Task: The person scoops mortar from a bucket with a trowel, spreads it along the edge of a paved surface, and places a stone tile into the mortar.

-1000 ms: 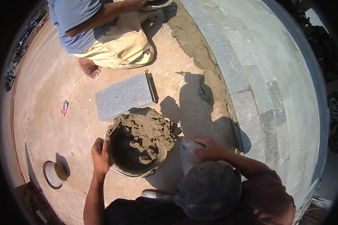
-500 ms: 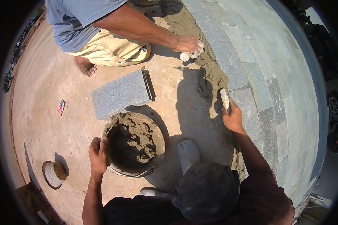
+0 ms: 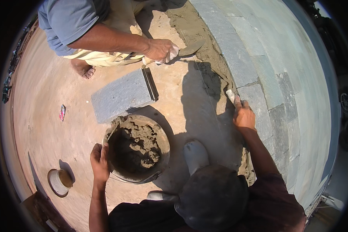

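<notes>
My left hand (image 3: 100, 163) grips the left rim of a round bucket (image 3: 161, 147) with lumpy grey mortar (image 3: 141, 140) inside. Out to the right, my right hand (image 3: 243, 116) is closed on a trowel (image 3: 231, 94) by its light handle; its blade is hard to make out in the wet mortar strip (image 3: 214, 50) along the edge of laid grey stone paving (image 3: 249, 104). A taut string crosses the ground beside that strip. Just beyond the bucket lies a grey stone slab (image 3: 120, 96) with more dark edges beneath at its right end.
A co-worker (image 3: 73, 23) kneels barefoot at upper left, their hand (image 3: 162, 50) on a trowel (image 3: 191, 48) at the mortar strip. A cylindrical container (image 3: 60, 181) stands at lower left, near a small red wrapper (image 3: 62, 113). My boot (image 3: 195, 154) is below. Vehicles show at both rims.
My right hand has moved up and right from the bucket to the mortar strip with the trowel. The co-worker's hand has reached down toward the strip, then drawn slightly back left.
</notes>
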Demonstrator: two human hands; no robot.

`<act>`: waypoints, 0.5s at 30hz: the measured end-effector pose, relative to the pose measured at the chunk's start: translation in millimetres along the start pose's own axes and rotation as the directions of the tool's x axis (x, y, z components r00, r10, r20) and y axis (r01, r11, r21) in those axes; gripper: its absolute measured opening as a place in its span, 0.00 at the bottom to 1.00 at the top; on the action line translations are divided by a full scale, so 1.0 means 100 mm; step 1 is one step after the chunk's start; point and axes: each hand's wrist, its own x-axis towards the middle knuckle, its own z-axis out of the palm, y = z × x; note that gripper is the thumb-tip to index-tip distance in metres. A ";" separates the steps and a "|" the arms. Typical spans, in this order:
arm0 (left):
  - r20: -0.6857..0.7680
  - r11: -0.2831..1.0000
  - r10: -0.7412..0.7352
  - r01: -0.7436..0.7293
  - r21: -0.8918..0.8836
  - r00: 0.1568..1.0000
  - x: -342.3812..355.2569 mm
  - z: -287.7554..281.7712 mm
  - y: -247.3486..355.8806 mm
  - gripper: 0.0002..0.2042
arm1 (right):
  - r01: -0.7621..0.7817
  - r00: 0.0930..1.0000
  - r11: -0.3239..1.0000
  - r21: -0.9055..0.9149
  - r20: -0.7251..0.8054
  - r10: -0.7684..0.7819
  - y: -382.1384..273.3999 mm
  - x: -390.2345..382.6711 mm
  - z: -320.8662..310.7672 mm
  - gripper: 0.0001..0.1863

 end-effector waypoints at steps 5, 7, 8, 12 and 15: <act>-0.048 0.979 0.197 -0.194 0.056 0.979 0.07 -0.05 -0.19 0.18 | 0.045 0.975 0.971 0.236 -0.223 0.009 0.14 -0.18 -0.21 0.35; -0.005 0.996 0.085 -0.085 0.026 0.996 0.04 0.00 -0.05 0.18 | 0.059 0.981 0.910 0.411 -0.192 0.023 0.12 -0.10 -0.44 0.29; 0.014 0.999 0.027 -0.028 0.016 1.000 0.03 0.01 -0.01 0.18 | 0.066 0.984 0.865 0.497 -0.174 0.025 0.10 -0.01 -0.51 0.26; -0.003 0.988 0.150 -0.150 0.029 0.989 0.07 -0.02 -0.06 0.18 | -0.132 0.991 0.569 0.812 0.105 0.080 0.12 0.33 -0.32 0.16; 0.013 0.996 0.085 -0.085 0.017 0.996 0.04 0.00 -0.02 0.18 | -0.149 0.986 0.698 0.701 0.163 0.047 0.14 0.36 -0.25 0.16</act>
